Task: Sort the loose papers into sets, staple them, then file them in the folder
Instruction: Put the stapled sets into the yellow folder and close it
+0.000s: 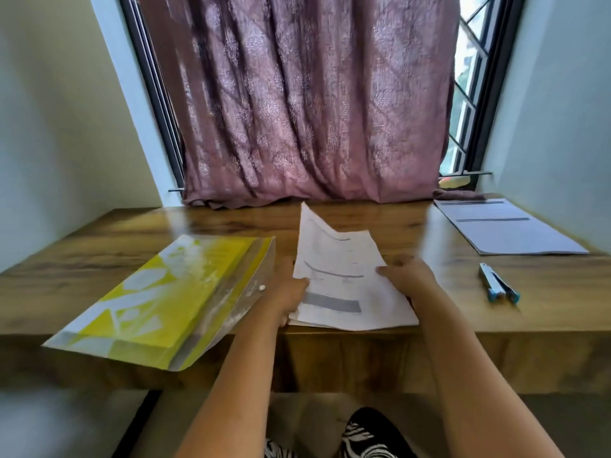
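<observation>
While both hands, left hand (291, 297) and right hand (408, 276), grip the papers (344, 285) (fingers curled), square edges against the surface (396, 226) before stapling.

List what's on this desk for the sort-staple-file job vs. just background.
Job:
- papers, gripped by left hand and right hand
- second paper set, far right
- stapler
- yellow folder

Background:
- curtain
- window grille
- desk
</observation>
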A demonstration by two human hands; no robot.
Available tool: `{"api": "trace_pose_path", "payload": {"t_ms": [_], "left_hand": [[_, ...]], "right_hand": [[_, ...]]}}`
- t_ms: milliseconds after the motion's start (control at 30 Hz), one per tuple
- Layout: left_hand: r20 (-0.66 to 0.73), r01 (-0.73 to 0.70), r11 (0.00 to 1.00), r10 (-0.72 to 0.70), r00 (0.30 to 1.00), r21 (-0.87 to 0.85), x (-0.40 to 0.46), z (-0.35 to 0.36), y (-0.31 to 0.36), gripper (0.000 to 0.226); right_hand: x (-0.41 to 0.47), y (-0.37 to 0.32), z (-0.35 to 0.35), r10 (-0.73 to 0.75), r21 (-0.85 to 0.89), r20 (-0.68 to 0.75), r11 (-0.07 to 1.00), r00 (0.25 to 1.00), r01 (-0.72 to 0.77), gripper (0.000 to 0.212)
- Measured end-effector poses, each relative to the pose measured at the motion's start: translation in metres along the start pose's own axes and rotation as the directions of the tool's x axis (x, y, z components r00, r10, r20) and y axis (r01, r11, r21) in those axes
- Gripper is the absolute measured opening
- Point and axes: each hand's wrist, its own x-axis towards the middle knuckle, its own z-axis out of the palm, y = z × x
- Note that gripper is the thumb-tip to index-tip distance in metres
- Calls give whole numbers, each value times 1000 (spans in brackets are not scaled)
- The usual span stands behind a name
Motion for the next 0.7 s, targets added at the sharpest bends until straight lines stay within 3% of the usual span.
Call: {"api": "trace_pose_path", "payload": {"t_ms": [67,167,300,433,467,567,633,700], "left_hand": [[29,-79,988,84,996,-132,-8,-10,3,29],[-12,-220,940,224,974,-263,-22,-36,16,31],[-78,-215,909,201,977,-356,-40,-83,13,16],[-62,-120,890,103,993,-439,-56,-132,-10,21],[-43,-105,868,96,994,-486,-62,-145,-16,22],[-85,-139,773,109,990,-619,-70,-174,-29,28],[-250,-250,797,129,960,-550,-65,-182,-42,32],[-454,-267,919,114,884,-289,-57,-182,-60,37]], "right_hand": [[-5,0,2,28,151,3,988,1000,-28,67],[-12,-8,10,15,360,176,929,984,-79,57],[-25,-36,21,-59,573,405,794,912,-203,39],[-52,-66,45,-180,607,606,734,775,-304,29],[-61,-75,56,-175,577,601,770,780,-273,28],[-76,-96,79,-240,411,501,911,832,16,20],[-81,-106,87,-277,450,470,892,838,42,20],[-79,-107,91,-267,593,485,800,833,-89,29]]}}
